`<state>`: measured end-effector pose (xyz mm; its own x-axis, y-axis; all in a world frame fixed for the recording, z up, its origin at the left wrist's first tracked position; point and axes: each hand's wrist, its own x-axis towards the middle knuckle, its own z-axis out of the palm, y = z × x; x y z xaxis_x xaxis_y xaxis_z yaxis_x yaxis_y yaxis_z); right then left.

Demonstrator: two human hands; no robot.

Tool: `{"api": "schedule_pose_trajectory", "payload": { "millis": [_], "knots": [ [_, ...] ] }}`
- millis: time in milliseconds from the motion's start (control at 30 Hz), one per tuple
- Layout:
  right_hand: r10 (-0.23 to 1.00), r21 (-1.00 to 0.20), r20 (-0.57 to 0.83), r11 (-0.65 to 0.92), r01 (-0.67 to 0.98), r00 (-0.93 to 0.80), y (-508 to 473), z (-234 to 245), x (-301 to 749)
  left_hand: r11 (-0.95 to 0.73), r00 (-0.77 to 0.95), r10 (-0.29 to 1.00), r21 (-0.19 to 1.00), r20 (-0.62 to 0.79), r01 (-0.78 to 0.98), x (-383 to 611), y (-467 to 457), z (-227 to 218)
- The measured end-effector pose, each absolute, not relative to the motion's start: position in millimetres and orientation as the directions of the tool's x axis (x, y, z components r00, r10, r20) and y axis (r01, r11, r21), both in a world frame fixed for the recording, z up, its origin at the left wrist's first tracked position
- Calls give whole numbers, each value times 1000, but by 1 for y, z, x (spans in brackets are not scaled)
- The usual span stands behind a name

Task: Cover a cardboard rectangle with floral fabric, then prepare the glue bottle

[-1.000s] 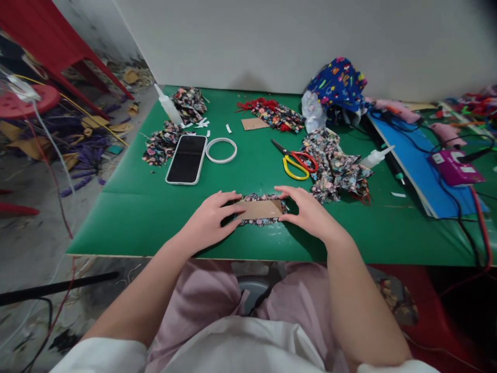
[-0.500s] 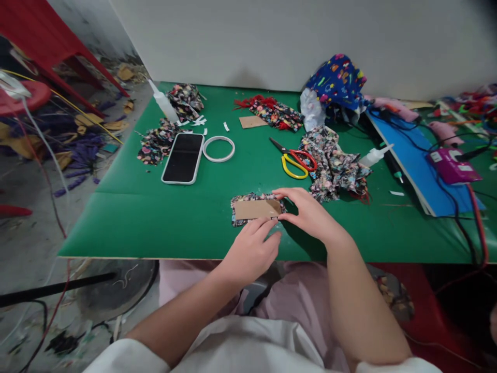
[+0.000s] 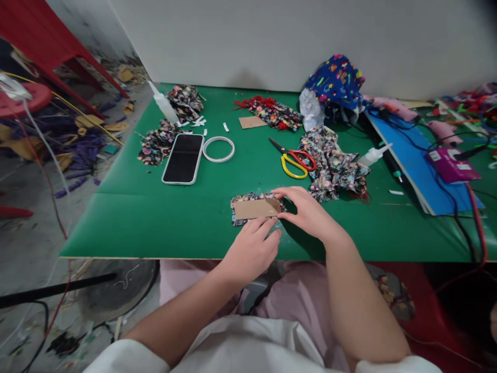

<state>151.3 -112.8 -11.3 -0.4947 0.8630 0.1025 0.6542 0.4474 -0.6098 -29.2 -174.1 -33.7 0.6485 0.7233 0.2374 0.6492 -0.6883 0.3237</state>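
A strip of brown cardboard (image 3: 256,209) lies on a gathered piece of black floral fabric (image 3: 238,223), whose ruffled edges show all round it. My right hand (image 3: 308,215) grips the right end, with the thumb on the near corner and the fingers at the far corner. Along the near edge, the closed, bent fingers of my left hand (image 3: 254,246) pinch the fabric against the cardboard; their tips are partly hidden. Beyond my hands lie scissors (image 3: 294,160) with one red and one yellow handle, touching a crumpled floral fabric heap (image 3: 330,163).
A phone (image 3: 183,159) and a white tape roll (image 3: 219,149) lie on the green table (image 3: 155,217). Glue bottles (image 3: 165,106) stand or lean by fabric bundles. On the right are a blue folder (image 3: 411,166), a purple box (image 3: 453,165) and cables.
Almost nothing differs. Both hands stay on the fabric and cardboard, and the view has shifted very slightly.
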Motion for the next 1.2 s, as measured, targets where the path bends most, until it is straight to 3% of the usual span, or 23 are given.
{"api": "schedule_pose_trajectory", "payload": {
  "millis": [900,1033,1200],
  "knots": [
    [868,-603,98,441,664,-488,-113,-13,150,-674,640,734,351,227,650,-29,-176,-37],
    [866,-576,143,467,671,-479,-112,-10,153,-599,519,800,460,303,655,-49,-180,-47],
    [881,-526,250,472,708,-402,-109,-16,159,-417,189,878,511,439,752,-92,-162,-32]
  ]
}}
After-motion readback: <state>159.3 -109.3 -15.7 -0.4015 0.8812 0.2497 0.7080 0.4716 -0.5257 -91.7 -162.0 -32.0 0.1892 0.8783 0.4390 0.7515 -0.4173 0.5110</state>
